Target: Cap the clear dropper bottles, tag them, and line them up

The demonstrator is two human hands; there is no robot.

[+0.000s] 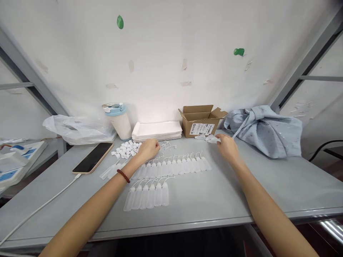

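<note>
The left hand (148, 148) curls beside white caps (125, 150), the right hand (226, 144) half-curls at clear pieces (212, 139); whether either grips anything is unclear.

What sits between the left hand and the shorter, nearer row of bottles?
The head view shows the longer row of translucent bottles between the left hand and that shorter row.

Head view, forward-down over table (203, 200)

White wall (160, 39) with two green patches (120, 22) behind a grey worktop (203, 200); grey posts (26, 73) flank the worktop.
</note>
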